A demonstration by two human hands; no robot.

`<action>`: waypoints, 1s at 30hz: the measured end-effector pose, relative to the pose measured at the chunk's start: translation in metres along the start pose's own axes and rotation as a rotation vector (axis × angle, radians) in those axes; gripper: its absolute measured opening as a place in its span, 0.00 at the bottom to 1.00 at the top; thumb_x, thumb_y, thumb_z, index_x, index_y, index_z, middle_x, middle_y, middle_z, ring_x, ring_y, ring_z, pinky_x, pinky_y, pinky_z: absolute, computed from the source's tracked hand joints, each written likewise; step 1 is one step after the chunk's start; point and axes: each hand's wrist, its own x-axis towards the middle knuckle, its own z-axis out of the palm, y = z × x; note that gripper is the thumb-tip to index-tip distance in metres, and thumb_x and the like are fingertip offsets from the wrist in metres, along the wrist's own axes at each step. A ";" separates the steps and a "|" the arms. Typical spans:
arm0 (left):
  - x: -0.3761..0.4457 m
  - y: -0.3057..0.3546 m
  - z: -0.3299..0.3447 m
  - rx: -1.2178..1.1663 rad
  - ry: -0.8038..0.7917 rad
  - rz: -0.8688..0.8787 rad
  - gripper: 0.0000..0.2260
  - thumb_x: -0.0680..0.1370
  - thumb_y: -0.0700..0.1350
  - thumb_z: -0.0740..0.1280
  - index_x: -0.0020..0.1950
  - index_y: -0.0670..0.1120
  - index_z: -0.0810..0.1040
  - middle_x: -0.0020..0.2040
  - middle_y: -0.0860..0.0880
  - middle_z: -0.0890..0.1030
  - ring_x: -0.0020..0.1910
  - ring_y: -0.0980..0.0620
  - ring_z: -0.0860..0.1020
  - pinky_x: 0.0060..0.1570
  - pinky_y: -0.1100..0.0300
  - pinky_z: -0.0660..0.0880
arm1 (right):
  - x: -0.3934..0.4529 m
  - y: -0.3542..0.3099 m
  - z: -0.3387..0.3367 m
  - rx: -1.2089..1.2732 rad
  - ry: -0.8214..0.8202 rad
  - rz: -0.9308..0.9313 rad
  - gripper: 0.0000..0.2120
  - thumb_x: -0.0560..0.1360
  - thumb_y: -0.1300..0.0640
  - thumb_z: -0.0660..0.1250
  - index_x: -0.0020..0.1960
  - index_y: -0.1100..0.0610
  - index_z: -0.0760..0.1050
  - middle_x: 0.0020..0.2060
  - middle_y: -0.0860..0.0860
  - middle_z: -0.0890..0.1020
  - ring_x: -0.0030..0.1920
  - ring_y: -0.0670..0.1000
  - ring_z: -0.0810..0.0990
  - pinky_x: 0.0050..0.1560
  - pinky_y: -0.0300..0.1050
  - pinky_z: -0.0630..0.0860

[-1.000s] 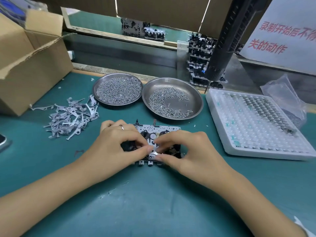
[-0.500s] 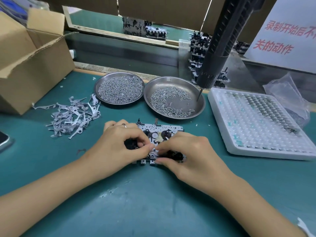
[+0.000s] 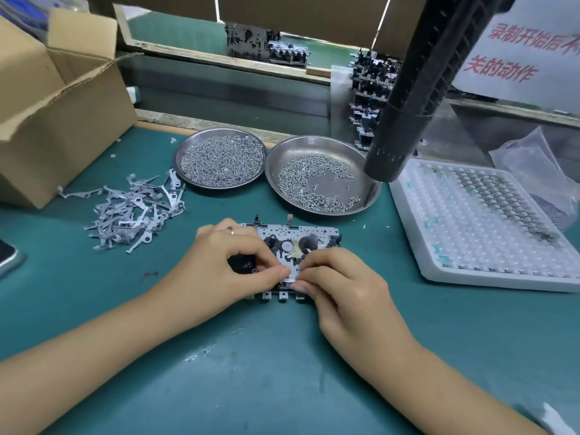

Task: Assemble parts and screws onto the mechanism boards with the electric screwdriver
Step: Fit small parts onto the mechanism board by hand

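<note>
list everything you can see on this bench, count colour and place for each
mechanism board: one, silver, centre of mat, under both hands
screw dishes: two, steel, behind the board
metal levers: a loose pile, grey, left of the board
parts tray: one, white, right
electric screwdriver: one, black, hanging upper right
cardboard box: one, brown, far left
plastic bag: one, clear, far right
mat: one, green
left hand: pinching a small part on the board
right hand: pinching the same part

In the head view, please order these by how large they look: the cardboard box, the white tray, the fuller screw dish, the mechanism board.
1. cardboard box, partly cut off by the frame
2. white tray
3. fuller screw dish
4. mechanism board, partly hidden by the hands, so its rank against the dish is unsure.
</note>
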 end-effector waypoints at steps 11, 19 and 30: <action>-0.001 0.000 0.000 -0.062 -0.007 0.022 0.07 0.67 0.55 0.74 0.34 0.53 0.83 0.34 0.53 0.80 0.40 0.51 0.73 0.43 0.60 0.69 | -0.001 -0.002 0.007 -0.043 0.058 -0.019 0.04 0.72 0.67 0.67 0.39 0.67 0.78 0.39 0.56 0.80 0.39 0.58 0.79 0.39 0.49 0.76; 0.003 0.003 -0.005 -0.015 -0.019 0.036 0.07 0.67 0.55 0.74 0.36 0.53 0.84 0.34 0.55 0.81 0.39 0.52 0.75 0.47 0.52 0.69 | 0.004 0.006 0.001 0.215 0.070 0.064 0.03 0.71 0.64 0.70 0.40 0.64 0.81 0.39 0.53 0.81 0.40 0.49 0.79 0.44 0.37 0.75; 0.001 0.005 -0.004 -0.001 -0.001 0.041 0.07 0.67 0.57 0.75 0.37 0.55 0.84 0.34 0.55 0.81 0.39 0.53 0.76 0.47 0.53 0.70 | 0.007 0.009 -0.006 0.324 0.022 0.114 0.05 0.72 0.62 0.70 0.42 0.64 0.82 0.41 0.53 0.80 0.43 0.48 0.79 0.47 0.37 0.74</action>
